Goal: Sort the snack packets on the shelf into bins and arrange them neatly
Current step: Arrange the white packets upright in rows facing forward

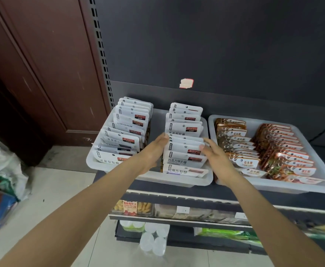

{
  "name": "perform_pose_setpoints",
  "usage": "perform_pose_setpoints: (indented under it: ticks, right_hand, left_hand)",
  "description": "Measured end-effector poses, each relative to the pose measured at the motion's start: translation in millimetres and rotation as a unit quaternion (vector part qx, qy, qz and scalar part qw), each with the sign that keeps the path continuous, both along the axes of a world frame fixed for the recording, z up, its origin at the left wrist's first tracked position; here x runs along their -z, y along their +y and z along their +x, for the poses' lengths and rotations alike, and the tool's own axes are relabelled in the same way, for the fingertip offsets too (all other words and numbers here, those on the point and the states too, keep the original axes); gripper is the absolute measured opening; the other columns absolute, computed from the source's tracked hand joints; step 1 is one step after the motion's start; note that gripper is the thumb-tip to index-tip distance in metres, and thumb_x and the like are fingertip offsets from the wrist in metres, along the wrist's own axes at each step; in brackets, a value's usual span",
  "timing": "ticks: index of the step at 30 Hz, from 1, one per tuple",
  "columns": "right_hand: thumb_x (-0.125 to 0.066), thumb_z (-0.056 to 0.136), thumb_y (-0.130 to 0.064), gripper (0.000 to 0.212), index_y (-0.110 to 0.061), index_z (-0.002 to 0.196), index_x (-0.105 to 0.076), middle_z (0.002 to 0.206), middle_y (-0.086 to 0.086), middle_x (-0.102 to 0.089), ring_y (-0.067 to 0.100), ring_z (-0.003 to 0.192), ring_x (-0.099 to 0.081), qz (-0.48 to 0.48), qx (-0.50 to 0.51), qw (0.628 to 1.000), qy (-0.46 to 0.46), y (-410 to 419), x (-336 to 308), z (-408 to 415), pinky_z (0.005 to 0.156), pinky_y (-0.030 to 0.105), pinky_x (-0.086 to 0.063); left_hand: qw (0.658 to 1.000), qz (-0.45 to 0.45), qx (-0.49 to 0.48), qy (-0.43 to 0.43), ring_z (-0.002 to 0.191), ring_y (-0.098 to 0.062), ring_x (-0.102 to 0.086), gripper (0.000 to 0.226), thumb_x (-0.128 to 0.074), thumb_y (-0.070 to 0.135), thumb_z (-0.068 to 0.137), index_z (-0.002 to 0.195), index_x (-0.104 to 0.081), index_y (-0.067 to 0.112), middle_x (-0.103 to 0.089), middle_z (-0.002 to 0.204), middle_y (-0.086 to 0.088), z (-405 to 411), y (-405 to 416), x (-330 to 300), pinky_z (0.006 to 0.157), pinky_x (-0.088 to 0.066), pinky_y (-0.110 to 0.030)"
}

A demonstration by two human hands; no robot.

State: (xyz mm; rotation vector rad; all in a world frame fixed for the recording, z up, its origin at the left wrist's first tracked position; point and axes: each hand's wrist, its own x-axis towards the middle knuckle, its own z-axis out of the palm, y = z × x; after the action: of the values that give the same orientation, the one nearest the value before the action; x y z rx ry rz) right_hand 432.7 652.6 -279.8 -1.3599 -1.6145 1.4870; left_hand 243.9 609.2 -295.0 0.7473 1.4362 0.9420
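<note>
A: While both arms reach over the shelf (235,193), we note the left hand (154,151) lying flat, fingers straight, against the left edge of the right-hand row of white packets (184,149). Agreed?

B: Agreed. We log the right hand (215,153) as flat too, fingers straight and loose, touching the right edge of that same row. Neither hand curls round a packet; the row sits between the two palms.

A: Where do we place the row?

B: Right half of the left bin (150,179), a pale tray on the upper shelf. A second row of white packets (125,130) stands in its left half, leaning back, apart from our hands.

A: And just beside it?

B: The right bin (292,187), same pale kind, holding two rows of brown packets (262,149) overlapped like shingles.

A: Other entries: a torn sticker (186,83) on the dark back panel, a brown door (42,74) at left, clear cups (154,241) on the floor below.
</note>
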Motion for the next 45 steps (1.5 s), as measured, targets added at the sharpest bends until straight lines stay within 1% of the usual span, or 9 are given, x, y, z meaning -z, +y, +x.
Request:
perform_pose_setpoints:
  ticks: [4, 9, 16, 20, 25, 28, 36, 39, 45]
  right_hand:
    - [-0.043, 0.099, -0.035, 0.048, -0.026, 0.145, -0.033, 0.137, -0.008, -0.046, 0.011, 0.128, -0.042, 0.002, 0.012, 1.0, -0.024, -5.8, -8.5, 3.2, 0.113, 0.037, -0.03]
    - [-0.03, 0.101, -0.045, 0.049, -0.033, 0.147, -0.025, 0.138, -0.016, -0.041, 0.007, 0.129, -0.036, -0.018, -0.013, 0.999, -0.032, -30.5, 0.8, -8.4, 0.106, 0.027, -0.027]
    - [-0.038, 0.1, -0.041, 0.05, -0.029, 0.147, -0.027, 0.134, -0.013, -0.041, 0.006, 0.128, -0.034, -0.001, 0.006, 0.999, -0.042, -26.6, 2.8, 2.2, 0.099, 0.024, -0.026]
    - [-0.039, 0.1, -0.04, 0.065, -0.024, 0.152, -0.003, 0.13, -0.016, -0.037, 0.006, 0.129, -0.032, -0.004, -0.044, 0.995, -0.09, -26.3, 1.7, -3.0, 0.096, 0.02, -0.025]
    - [-0.04, 0.101, -0.03, 0.04, -0.016, 0.139, -0.043, 0.123, -0.007, -0.052, 0.007, 0.111, -0.045, 0.032, 0.025, 0.996, -0.081, -27.2, -3.0, -1.1, 0.086, 0.022, -0.04]
    - [-0.04, 0.101, -0.033, 0.048, -0.013, 0.144, -0.036, 0.146, 0.003, -0.041, 0.018, 0.132, -0.039, 0.04, 0.07, 0.993, -0.089, -18.5, -2.9, 1.2, 0.108, 0.031, -0.03]
    - [-0.038, 0.101, -0.039, 0.055, -0.018, 0.149, -0.024, 0.156, 0.002, -0.025, 0.019, 0.142, -0.024, 0.011, 0.06, 0.996, -0.06, 13.2, -10.9, -5.1, 0.114, 0.035, -0.02]
    - [-0.035, 0.101, -0.041, 0.053, -0.021, 0.149, -0.026, 0.154, 0.001, -0.029, 0.02, 0.141, -0.027, -0.022, 0.061, 0.997, -0.049, 26.5, -10.8, -11.6, 0.116, 0.037, -0.022]
    - [-0.035, 0.097, -0.052, 0.053, -0.023, 0.141, -0.043, 0.14, 0.001, -0.048, 0.024, 0.131, -0.043, -0.054, 0.061, 0.996, -0.039, 48.6, 0.3, -17.9, 0.113, 0.044, -0.03]
  left_hand:
    - [0.999, -0.008, -0.038, 0.026, 0.14, -0.023, -0.031, 0.058, -0.025, 0.056, 0.099, 0.149, -0.027, 0.028, -0.036, 0.151, 0.001, 7.0, -1.3, -5.6, 0.117, -0.021, -0.044]
    - [0.995, -0.017, -0.043, -0.086, 0.113, -0.025, -0.06, 0.058, -0.029, 0.063, 0.094, 0.132, -0.052, 0.025, -0.063, 0.125, -0.008, 19.7, -10.2, -4.4, 0.101, -0.045, -0.047]
    - [0.995, 0.003, 0.014, -0.097, 0.098, -0.019, -0.063, 0.045, -0.023, 0.064, 0.094, 0.109, -0.058, 0.039, -0.067, 0.112, 0.0, 12.1, -10.9, -9.3, 0.078, -0.052, -0.04]
    - [0.996, 0.0, 0.07, -0.05, 0.122, -0.019, -0.054, 0.07, -0.023, 0.072, 0.088, 0.142, -0.04, 0.032, -0.055, 0.137, -0.002, 8.5, -15.9, 0.3, 0.106, -0.041, -0.045]
    - [0.997, -0.006, 0.05, 0.055, 0.133, -0.021, -0.041, 0.063, -0.022, 0.063, 0.095, 0.146, -0.033, 0.028, -0.045, 0.145, 0.001, 5.6, -18.0, -9.4, 0.113, -0.027, -0.04]
    - [0.994, 0.042, 0.009, 0.097, 0.135, -0.02, -0.037, 0.051, -0.022, 0.048, 0.102, 0.145, -0.034, 0.023, -0.043, 0.145, -0.001, 8.6, -17.9, -9.6, 0.108, -0.026, -0.031]
    - [0.994, -0.007, -0.105, 0.01, 0.131, -0.028, -0.042, 0.065, -0.025, 0.057, 0.099, 0.146, -0.033, 0.013, -0.043, 0.145, -0.011, 1.2, 28.2, -19.7, 0.108, -0.033, -0.04]
    - [0.995, -0.001, -0.087, -0.043, 0.106, -0.024, -0.057, 0.067, -0.021, 0.063, 0.095, 0.134, -0.049, 0.016, -0.06, 0.126, -0.01, 1.2, 43.9, -22.0, 0.091, -0.043, -0.035]
    - [0.999, 0.0, -0.032, -0.036, 0.109, -0.027, -0.064, 0.07, -0.026, 0.074, 0.088, 0.126, -0.055, 0.023, -0.064, 0.124, -0.011, 6.7, 66.7, -18.2, 0.102, -0.045, -0.046]
